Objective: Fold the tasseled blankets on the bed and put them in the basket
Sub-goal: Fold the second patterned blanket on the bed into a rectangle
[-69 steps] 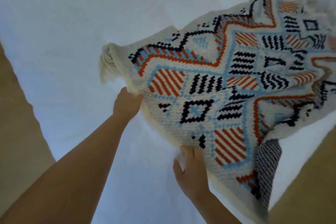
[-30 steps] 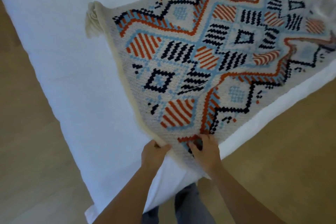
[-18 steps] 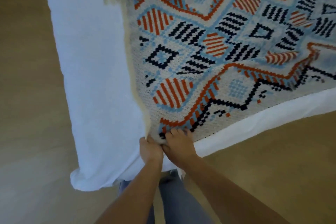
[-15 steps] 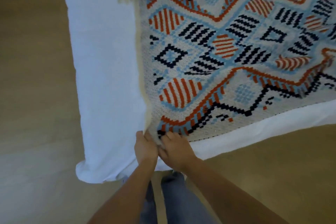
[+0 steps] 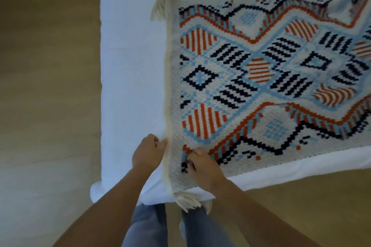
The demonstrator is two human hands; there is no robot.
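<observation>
Two bare hands work at the near corner of a tasseled blanket (image 5: 251,86) spread flat on the bed (image 5: 130,66). The left hand (image 5: 147,153) sits at the blanket's left edge, fingers curled against the cream fringe there, though whether it truly pinches the edge cannot be told. The right hand (image 5: 202,163) lies just beside it on top of the weave, fingers bent and pressing into the patterned cloth near the corner; the two hands are close but apart. The blanket's left edge runs straight from near to far, parallel to the bed's left side, with a broad strip of bare white sheet between them. Its near edge lies just inside the bed's near edge, leaving a thin white margin. One cream tassel (image 5: 187,201) hangs off the near corner over the bed's edge, and another tassel (image 5: 159,5) lies bunched at the far left corner. The blanket runs out of view at the right, where it looks rumpled. Its knit is chunky and blocky: orange and navy zigzags, pale blue bands, striped diamonds on a cream ground. Smooth wooden floor (image 5: 50,86) lies open to the left and near right, and the person's jeans-clad legs (image 5: 148,226) stand at the bed's corner.
</observation>
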